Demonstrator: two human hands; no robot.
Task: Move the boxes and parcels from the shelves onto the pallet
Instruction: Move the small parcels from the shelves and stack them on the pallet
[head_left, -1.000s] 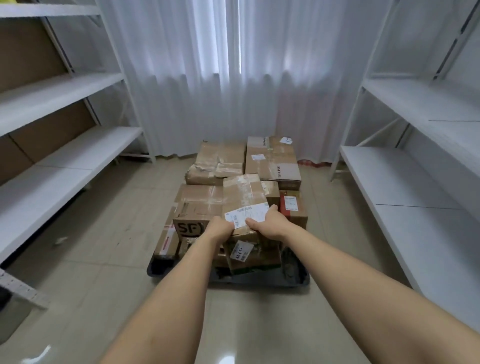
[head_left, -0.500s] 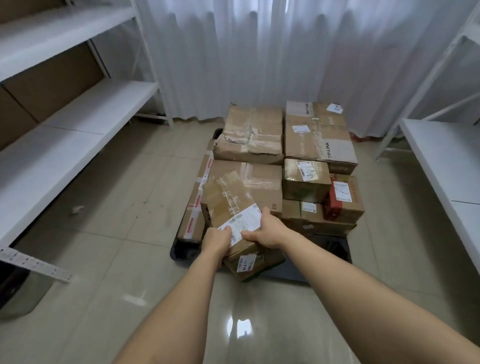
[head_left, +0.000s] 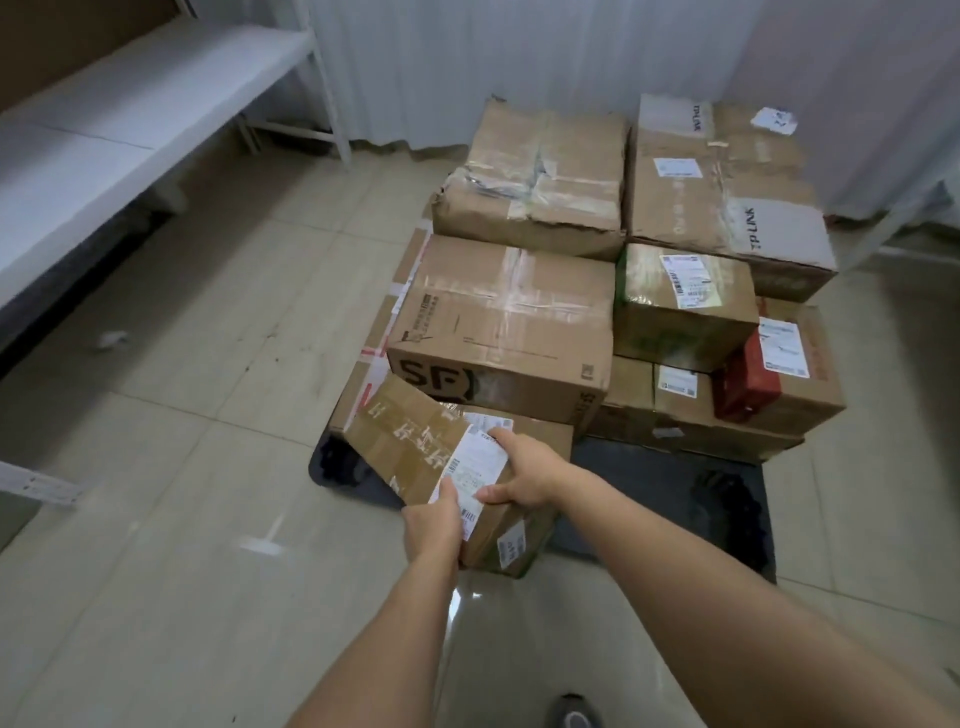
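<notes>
I hold a small taped cardboard box (head_left: 410, 441) with a white label, tilted, over the front left corner of the dark pallet (head_left: 675, 488). My left hand (head_left: 434, 525) grips its near edge from below. My right hand (head_left: 522, 470) grips its right side over the label. Under it lies another labelled box (head_left: 511, 545) on the pallet's front edge. Behind stand an SF box (head_left: 504, 322), a crumpled box (head_left: 540, 176), a TP-LINK box (head_left: 727, 187), a green-taped box (head_left: 680, 306) and a red-taped box (head_left: 779, 374).
A white shelf (head_left: 119, 114) runs along the left wall, bare where visible. White curtains (head_left: 467, 62) hang behind the pallet. Tiled floor (head_left: 182, 415) lies open to the left and in front. My shoe (head_left: 574, 714) shows at the bottom.
I have stepped closer and lowered the small box from above the stack down to the pallet's front left corner, tilting it leftward. Both hands keep their hold.
</notes>
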